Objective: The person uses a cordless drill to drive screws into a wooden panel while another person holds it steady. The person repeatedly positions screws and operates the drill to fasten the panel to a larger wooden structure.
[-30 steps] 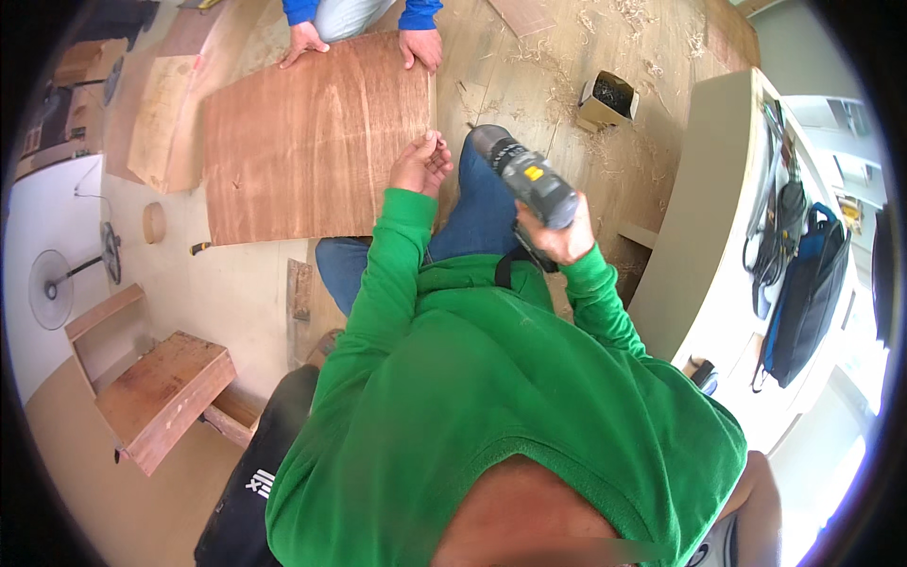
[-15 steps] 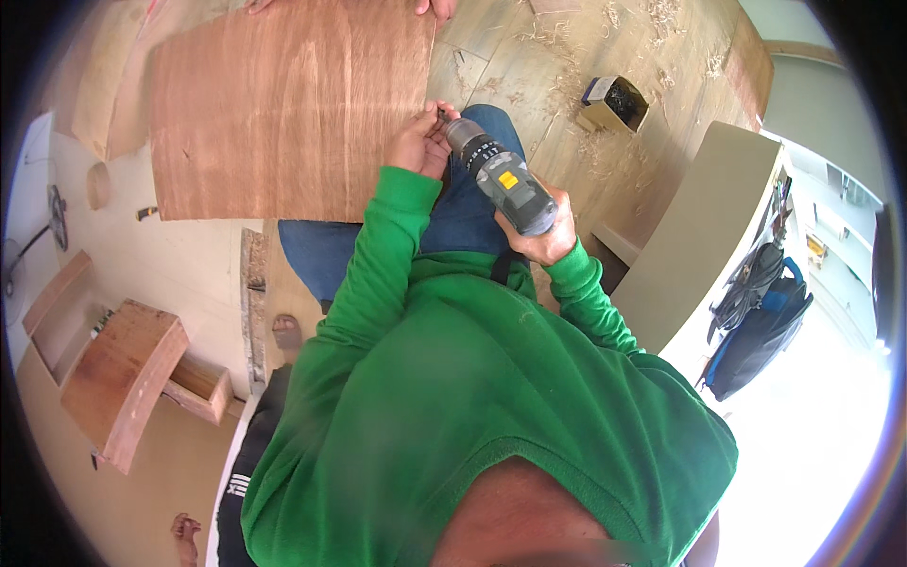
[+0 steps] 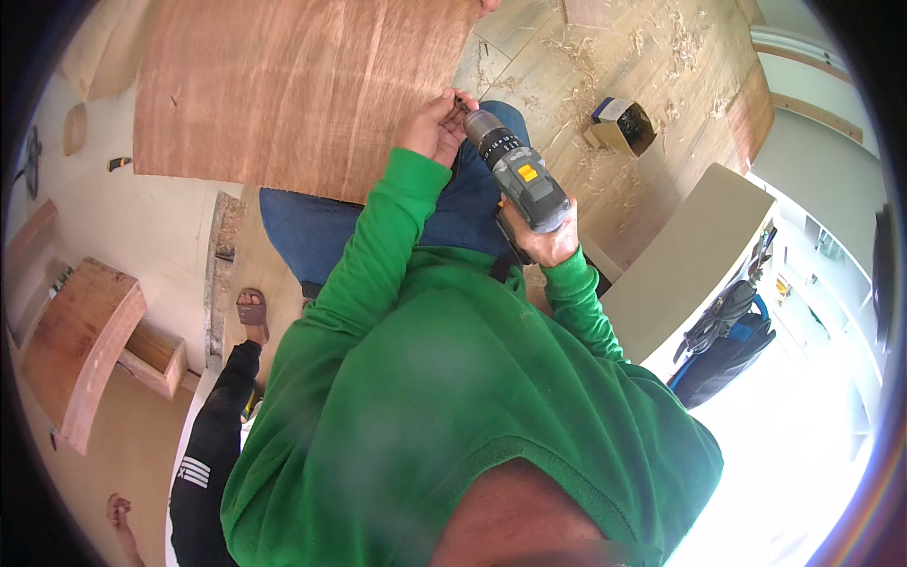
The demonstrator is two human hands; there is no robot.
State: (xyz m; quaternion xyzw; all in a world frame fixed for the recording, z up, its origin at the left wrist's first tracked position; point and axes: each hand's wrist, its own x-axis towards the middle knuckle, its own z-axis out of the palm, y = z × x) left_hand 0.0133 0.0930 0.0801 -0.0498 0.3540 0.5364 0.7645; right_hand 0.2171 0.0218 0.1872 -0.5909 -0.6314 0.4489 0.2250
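My right hand [image 3: 553, 242] is wrapped round the handle of a grey and black cordless drill [image 3: 539, 197] with a yellow patch on top. The drill points away and to the left, its chuck close to the board's right edge. At its tip, the fingers of my left hand [image 3: 436, 130] are pinched together; what they hold is too small to make out. That hand lies by the right edge of a large reddish-brown plywood board [image 3: 283, 94], which partly covers my thighs in blue jeans [image 3: 321, 241].
Curled wood shavings and an open box [image 3: 628, 128] of small dark pieces lie on the floor at far right. A beige cabinet [image 3: 690, 255] stands right. At left are a wooden piece with a drawer [image 3: 85, 331] and another person's sandalled foot [image 3: 252, 307]. Another person's fingertip [image 3: 489, 6] touches the board's far edge.
The view has shifted, so the board sits higher and the other person's leg shows more. My hands keep their holds at the drill. The other person's hands at the far edge have mostly left view.
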